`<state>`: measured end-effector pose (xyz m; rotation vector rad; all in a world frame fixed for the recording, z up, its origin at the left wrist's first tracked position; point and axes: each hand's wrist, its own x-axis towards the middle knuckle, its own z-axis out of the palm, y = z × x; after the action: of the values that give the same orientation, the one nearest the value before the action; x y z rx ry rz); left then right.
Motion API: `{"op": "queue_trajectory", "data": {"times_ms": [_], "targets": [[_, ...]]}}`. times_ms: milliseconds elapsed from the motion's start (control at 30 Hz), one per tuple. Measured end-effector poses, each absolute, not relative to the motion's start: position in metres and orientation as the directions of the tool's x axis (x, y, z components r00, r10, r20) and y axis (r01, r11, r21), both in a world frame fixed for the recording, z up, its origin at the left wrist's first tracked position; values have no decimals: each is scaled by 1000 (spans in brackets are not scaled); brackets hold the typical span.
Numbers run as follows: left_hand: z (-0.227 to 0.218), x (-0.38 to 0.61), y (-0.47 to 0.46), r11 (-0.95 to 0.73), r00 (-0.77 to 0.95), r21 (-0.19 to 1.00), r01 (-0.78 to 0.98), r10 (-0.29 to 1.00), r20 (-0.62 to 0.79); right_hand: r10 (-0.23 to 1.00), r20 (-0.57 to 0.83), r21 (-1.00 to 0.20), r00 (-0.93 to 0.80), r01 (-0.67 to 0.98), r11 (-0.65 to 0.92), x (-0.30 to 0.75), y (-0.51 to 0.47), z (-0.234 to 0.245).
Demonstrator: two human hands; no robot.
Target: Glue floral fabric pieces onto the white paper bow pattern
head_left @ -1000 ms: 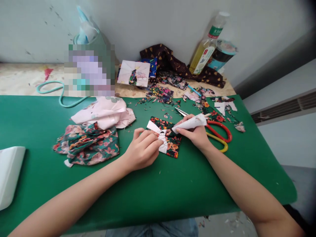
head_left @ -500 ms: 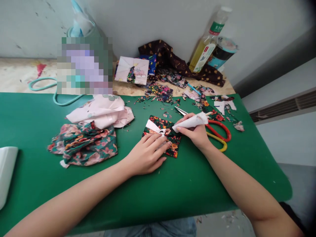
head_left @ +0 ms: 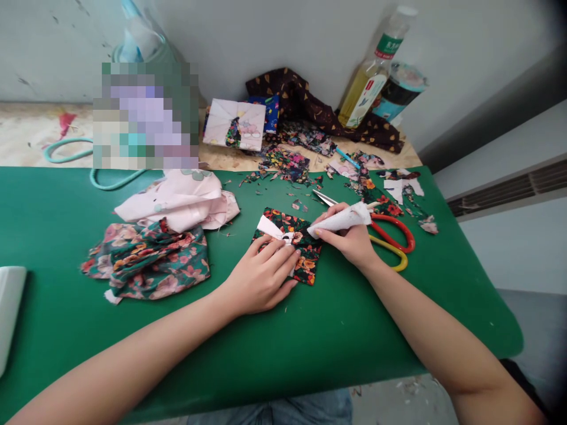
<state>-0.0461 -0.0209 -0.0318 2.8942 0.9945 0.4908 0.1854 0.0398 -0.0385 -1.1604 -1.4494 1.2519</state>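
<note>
My left hand (head_left: 266,274) lies flat, fingers stretched out, over the lower left of a floral fabric square (head_left: 305,268). The square is dark with red and orange flowers and has a white wedge-shaped patch near its upper left. Part of it is hidden under my fingers. My right hand (head_left: 349,245) grips a white tapered roll (head_left: 339,219), its narrow tip low at the square's right side and a thin wooden stick jutting from its wide end. Just behind that hand lie scissors (head_left: 394,227) with red and yellow handles.
Crumpled pink cloth (head_left: 186,200) and green floral cloth (head_left: 163,260) lie left. Behind are fabric scraps (head_left: 287,164), stacked patchwork squares (head_left: 221,127), brown cloth (head_left: 296,97), an oil bottle (head_left: 370,77) and a tub (head_left: 401,91). A white object (head_left: 9,313) sits far left.
The view has shifted slightly. My left hand and the fabric square sit a little further left in the picture. My right hand keeps its grip on the white roll, almost in place.
</note>
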Motion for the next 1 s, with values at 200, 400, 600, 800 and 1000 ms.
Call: {"op": "queue_trajectory", "data": {"times_ms": [200, 400, 600, 800, 1000], "targets": [[-30, -46, -21, -794, 743, 120, 597, 603, 291, 977, 50, -989, -209, 126, 77, 186, 39, -39], [-31, -46, -21, -792, 744, 126, 597, 606, 281, 969, 58, -985, -239, 145, 94, 183, 37, -35], [-30, -45, -20, -791, 744, 128, 598, 607, 277, 959, 80, -980, -272, 154, 125, 181, 36, -32], [-31, -46, -20, -791, 744, 136, 597, 609, 277, 959, 72, -985, -276, 133, 112, 180, 36, -34], [-31, -46, -21, -793, 747, 139, 593, 607, 271, 962, 68, -976, -265, 182, 119, 181, 36, -36]]}}
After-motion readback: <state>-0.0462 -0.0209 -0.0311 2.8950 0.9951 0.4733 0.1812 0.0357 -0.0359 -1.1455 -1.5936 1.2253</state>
